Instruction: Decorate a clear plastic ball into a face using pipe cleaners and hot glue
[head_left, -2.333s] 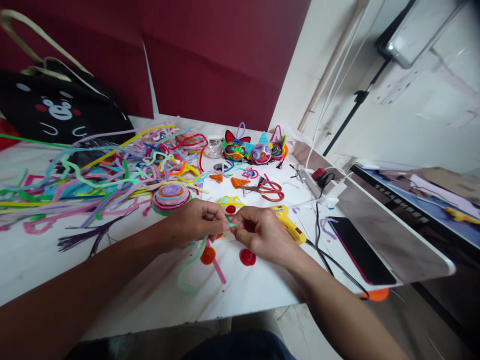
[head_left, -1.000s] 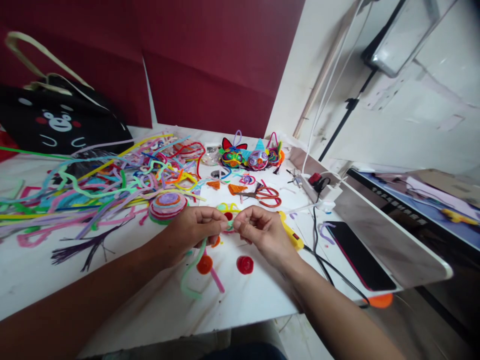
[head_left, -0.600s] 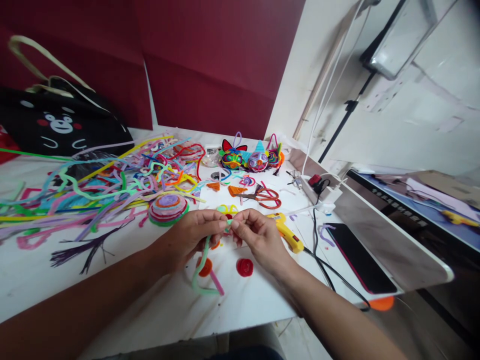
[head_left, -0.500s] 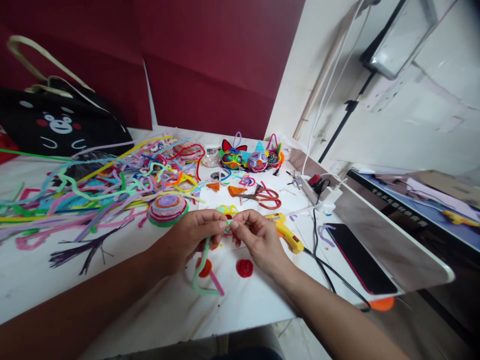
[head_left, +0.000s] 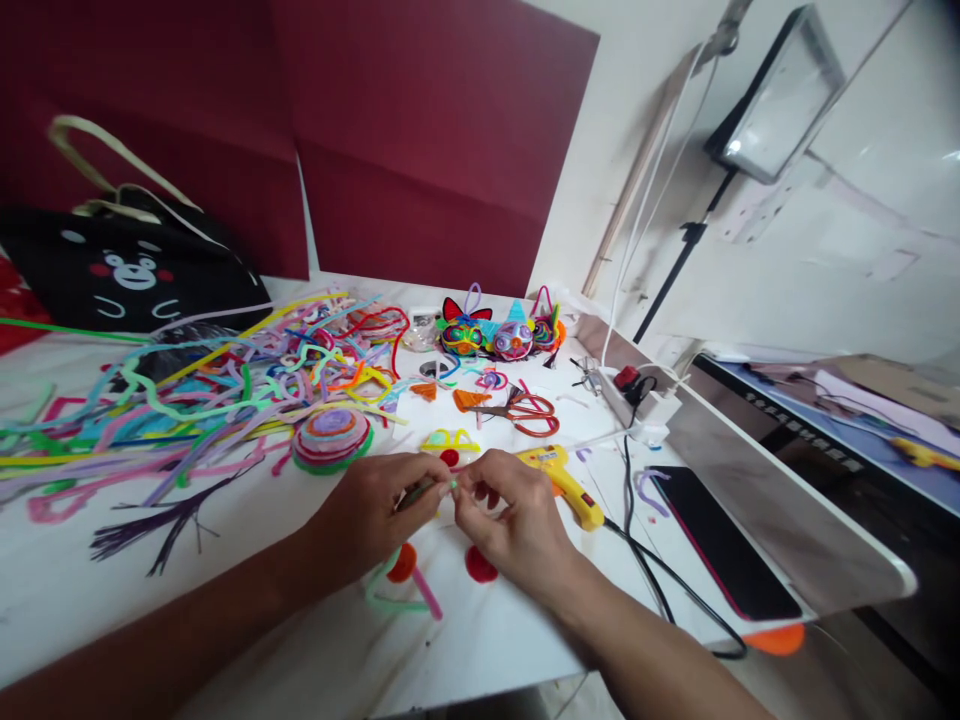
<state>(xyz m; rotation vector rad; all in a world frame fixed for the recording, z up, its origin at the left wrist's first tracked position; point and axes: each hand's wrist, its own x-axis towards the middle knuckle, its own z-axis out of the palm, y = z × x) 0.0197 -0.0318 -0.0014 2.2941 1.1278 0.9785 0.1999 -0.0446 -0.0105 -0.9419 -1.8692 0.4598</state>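
Note:
Both hands meet over the white table, pinching one end of a mint-green pipe cleaner. My left hand is closed on it, and its tail hangs down beneath the palm. My right hand pinches the same end with thumb and forefinger; only a speck of green shows between the fingertips. Below the hands lie an orange coil disc, a red coil disc and a short pink pipe cleaner. Just behind the fingers are yellow pipe cleaner loops with a dark red disc.
A heap of pipe cleaners and a striped dome lie left. Scissors, a yellow glue gun with its cable and a phone are right. Colourful finished ornaments stand behind, near a power strip.
The view has tilted, so the table things sit a little lower. My fingers have drawn closer round the green pipe cleaner's end, with less of it showing.

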